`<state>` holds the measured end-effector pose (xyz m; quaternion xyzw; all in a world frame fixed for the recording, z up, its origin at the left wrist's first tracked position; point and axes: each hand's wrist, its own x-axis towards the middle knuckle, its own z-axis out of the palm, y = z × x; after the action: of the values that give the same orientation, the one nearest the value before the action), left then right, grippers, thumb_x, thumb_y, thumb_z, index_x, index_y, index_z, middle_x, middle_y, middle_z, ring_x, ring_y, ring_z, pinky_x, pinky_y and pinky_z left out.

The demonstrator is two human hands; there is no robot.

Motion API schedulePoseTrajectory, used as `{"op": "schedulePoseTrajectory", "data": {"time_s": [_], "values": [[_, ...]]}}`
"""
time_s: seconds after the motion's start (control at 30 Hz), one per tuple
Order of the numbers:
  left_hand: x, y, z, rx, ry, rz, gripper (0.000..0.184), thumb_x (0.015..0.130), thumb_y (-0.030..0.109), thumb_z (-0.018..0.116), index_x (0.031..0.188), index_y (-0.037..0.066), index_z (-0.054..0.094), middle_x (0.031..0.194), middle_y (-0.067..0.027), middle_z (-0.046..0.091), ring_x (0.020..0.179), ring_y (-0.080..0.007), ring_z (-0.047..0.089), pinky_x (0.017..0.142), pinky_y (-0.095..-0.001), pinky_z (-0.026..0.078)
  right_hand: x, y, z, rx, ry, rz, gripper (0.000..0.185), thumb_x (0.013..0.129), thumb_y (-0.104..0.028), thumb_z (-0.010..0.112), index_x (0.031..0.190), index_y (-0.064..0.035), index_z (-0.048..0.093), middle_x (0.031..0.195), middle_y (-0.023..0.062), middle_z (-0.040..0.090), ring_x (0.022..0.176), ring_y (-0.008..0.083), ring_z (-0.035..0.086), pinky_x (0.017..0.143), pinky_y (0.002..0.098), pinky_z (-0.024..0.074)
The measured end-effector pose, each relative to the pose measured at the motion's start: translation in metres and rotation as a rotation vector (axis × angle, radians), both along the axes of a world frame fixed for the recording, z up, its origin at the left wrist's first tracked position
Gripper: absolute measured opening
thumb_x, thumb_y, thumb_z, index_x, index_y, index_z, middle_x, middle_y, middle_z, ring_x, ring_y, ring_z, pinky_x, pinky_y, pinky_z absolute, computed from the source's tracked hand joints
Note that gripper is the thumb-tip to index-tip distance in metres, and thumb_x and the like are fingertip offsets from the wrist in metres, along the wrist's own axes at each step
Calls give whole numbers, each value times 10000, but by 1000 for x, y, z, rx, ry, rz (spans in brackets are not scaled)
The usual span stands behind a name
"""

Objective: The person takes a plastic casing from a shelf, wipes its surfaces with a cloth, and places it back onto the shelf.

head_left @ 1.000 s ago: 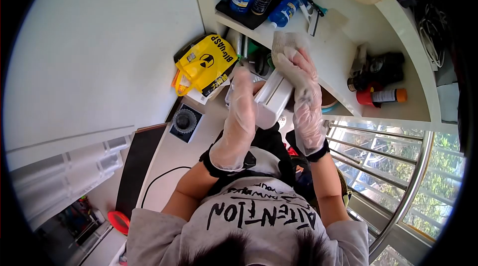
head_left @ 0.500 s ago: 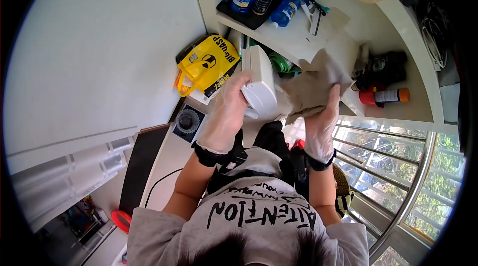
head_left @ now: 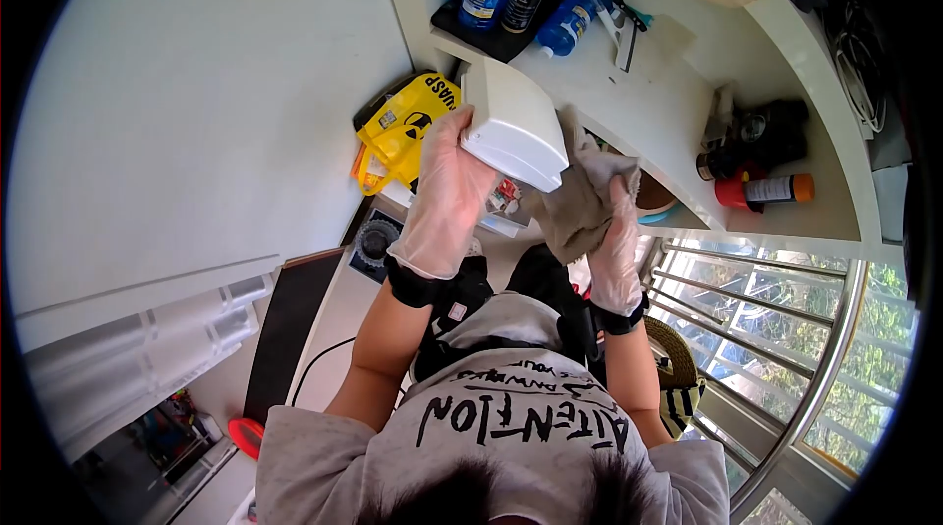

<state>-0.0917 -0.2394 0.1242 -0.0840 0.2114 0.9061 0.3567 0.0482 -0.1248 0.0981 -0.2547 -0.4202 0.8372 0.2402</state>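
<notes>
Before the near edge of the shelf (head_left: 653,132), my left hand (head_left: 444,206) grips the white box (head_left: 516,127) and my right hand (head_left: 617,255) clutches the grey cloth (head_left: 580,206), so I'd best wipe with the box braced steady.

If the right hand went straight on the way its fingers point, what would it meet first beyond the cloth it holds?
Probably the white shelf, beyond the right hand and its grey-brown cloth, though depth is unclear.
</notes>
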Motion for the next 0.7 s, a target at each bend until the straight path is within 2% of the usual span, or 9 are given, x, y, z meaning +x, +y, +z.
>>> {"op": "schedulePoseTrajectory", "data": {"time_s": [0.2, 0.27, 0.3, 0.33, 0.47, 0.53, 0.6, 0.63, 0.7], "values": [[2, -3, -6, -21, 1, -69, 339, 851, 214, 444, 1100, -16, 427, 1073, -120, 504, 1010, -222, 491, 898, -379, 379, -3, -1, 25, -166, 168, -53, 462, 854, -307, 467, 1207, -23, 379, 1203, 127, 439, 1095, 234, 449, 912, 347, 384], [5, -1, 2, -77, -51, -113, 375, 872, 261, 430, 1148, 7, 423, 1094, -99, 512, 1008, -219, 496, 889, -386, 379, -8, -6, 20, 990, -129, 76, 432, 872, -274, 424, 1209, -8, 376, 1237, 138, 403, 1131, 261, 413, 930, 346, 366], [6, 1, 0, -76, -50, -118, 375, 872, 261, 430, 1148, 7, 423, 1094, -99, 512, 1008, -219, 496, 889, -386, 379, -35, -12, 18, 1463, 103, -164, 438, 860, -275, 472, 1197, -4, 399, 1151, 109, 487, 1126, 196, 424, 930, 308, 334], [8, 2, -4, -104, 5, -129, 396, 866, 278, 446, 1159, 12, 415, 1104, -97, 507, 1018, -219, 491, 891, -390, 376, -34, -9, 16, 1464, 98, -167, 438, 860, -275, 472, 1197, -4, 399, 1151, 109, 487, 1126, 196, 424, 930, 308, 334], [4, -6, -18, 12, 99, -228, 438, 844, 282, 503, 1177, 16, 401, 1130, -96, 494, 1039, -212, 480, 886, -388, 381, -28, 1, 15, 556, 4, 187, 384, 900, -161, 358, 1249, -3, 335, 1224, 168, 401, 1091, 271, 422, 925, 309, 319], [5, -11, -12, -49, 106, -245, 406, 846, 241, 504, 1167, 11, 408, 1116, -96, 504, 1017, -197, 495, 873, -363, 396, -24, -4, 30, 590, -226, 244, 375, 892, -151, 365, 1241, -14, 356, 1225, 174, 399, 1099, 273, 416, 942, 299, 296], [9, -16, -7, -205, 239, -240, 376, 833, 211, 521, 1134, 4, 428, 1043, -93, 529, 947, -170, 530, 816, -327, 432, -30, -23, 23, 862, -49, 201, 467, 842, -349, 432, 1172, -20, 451, 1191, 137, 445, 1089, 245, 416, 923, 333, 307], [8, -18, -8, -166, 281, -228, 334, 831, 176, 509, 1115, 11, 449, 1000, -86, 542, 897, -155, 542, 793, -307, 438, -26, -21, 30, 1247, 40, 253, 513, 761, -307, 465, 1203, -46, 440, 1255, 175, 375, 1146, 331, 350, 961, 388, 264], [7, -23, 2, -116, 258, -264, 321, 830, 175, 505, 1104, 14, 459, 982, -81, 549, 880, -153, 547, 787, -295, 439, -17, -28, 36, 1457, -32, 273, 586, 644, -247, 512, 1197, -63, 453, 1222, 173, 387, 1087, 362, 365, 941, 411, 282]]}}
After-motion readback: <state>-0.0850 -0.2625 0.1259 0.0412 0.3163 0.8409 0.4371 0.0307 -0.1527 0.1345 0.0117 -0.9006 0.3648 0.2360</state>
